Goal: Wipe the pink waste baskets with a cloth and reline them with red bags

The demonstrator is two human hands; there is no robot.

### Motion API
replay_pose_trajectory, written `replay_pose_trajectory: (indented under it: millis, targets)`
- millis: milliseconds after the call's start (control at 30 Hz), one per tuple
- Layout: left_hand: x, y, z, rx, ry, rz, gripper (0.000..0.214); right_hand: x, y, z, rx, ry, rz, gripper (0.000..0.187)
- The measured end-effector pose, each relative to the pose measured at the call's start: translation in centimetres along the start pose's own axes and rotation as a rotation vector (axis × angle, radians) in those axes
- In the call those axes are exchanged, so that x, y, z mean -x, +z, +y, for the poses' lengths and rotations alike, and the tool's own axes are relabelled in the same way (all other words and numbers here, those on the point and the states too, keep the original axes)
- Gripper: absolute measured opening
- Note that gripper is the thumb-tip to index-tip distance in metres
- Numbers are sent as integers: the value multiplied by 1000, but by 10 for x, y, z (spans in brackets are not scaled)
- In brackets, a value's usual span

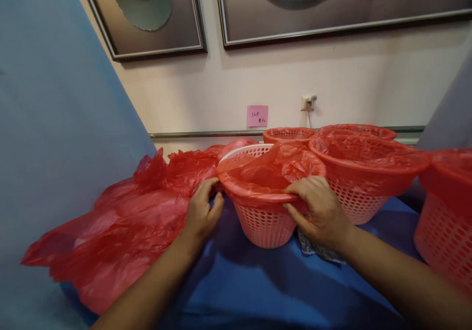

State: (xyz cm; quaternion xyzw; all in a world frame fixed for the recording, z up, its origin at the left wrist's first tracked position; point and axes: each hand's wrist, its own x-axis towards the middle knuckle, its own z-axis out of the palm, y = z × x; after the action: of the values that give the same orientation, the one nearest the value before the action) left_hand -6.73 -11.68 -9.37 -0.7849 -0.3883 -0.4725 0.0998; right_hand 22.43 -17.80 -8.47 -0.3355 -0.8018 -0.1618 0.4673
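In the middle stands a white plastic basket [263, 226] with a perforated wall. A thin red plastic bag [254, 175] lines it and is folded over the front and right of its rim, while the back left rim shows bare white. My left hand [202, 209] is at the rim's left side, fingers and thumb closed on the bag's edge. At the front right of the rim, my right hand [319, 212] pinches the folded bag between thumb and fingers. The basket stands upright on a blue cloth surface [236, 290].
A heap of loose red plastic bags [140, 226] lies on the left. Several bag-lined baskets [357, 197] stand to the right and behind, one basket [448, 212] close to my right forearm. A crumpled grey item [317, 249] lies under my right hand. Behind is a wall with a socket [307, 104].
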Motion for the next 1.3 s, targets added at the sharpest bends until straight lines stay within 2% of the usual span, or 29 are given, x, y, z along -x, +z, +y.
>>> replay_pose_trajectory:
  millis: [100, 233, 333, 400, 467, 533, 633, 700, 800, 867, 933, 1000, 1100, 1133, 1200, 1300]
  targets:
    - [-17, -3, 0, 119, -192, 10, 19, -3, 0, 5, 14, 25, -4, 12]
    - [-36, -5, -4, 240, -359, 111, 31, -4, -5, 27, -110, 24, -8, 14]
    - [-38, -7, -4, 400, -405, 57, 38, 0, -5, 55, -226, 78, 64, 17]
    - [-34, -8, 0, 462, -392, 20, 30, 4, -3, 70, -207, 132, 102, 18]
    - [-29, -9, 7, 484, -402, 37, 23, 7, -2, 74, -126, 197, 162, 22]
    - [-26, -9, 17, 487, -425, 79, 19, 8, -4, 61, -57, 233, 234, 33]
    - [-26, -6, 33, 485, -429, 107, 14, 3, -8, 13, -43, 145, 262, 52]
    - [-29, -4, 41, 510, -424, 131, 10, -5, -7, -21, -74, 35, 188, 51]
    - [-30, -2, 49, 603, -500, 220, 15, -17, 4, -50, -63, 27, 92, 41]
    - [-27, 0, 51, 727, -617, 309, 19, -22, 13, -51, -20, 55, 86, 32]
    - [-19, 4, 51, 897, -765, 347, 22, -23, 19, -44, 6, 57, 101, 26]
    - [-8, 9, 49, 1043, -914, 287, 24, -20, 21, -36, 1, 45, 117, 24]
    - [6, 15, 40, 1063, -1028, 150, 24, -14, 19, -29, 3, 33, 118, 25]
    - [7, 16, 37, 1040, -1033, 141, 23, -13, 19, -28, 10, 33, 116, 23]
    - [3, 11, 31, 967, -967, 210, 21, -11, 18, -26, 26, 37, 107, 20]
    - [-17, -8, 28, 732, -691, 379, 21, -10, 18, -23, 48, 43, 80, 17]
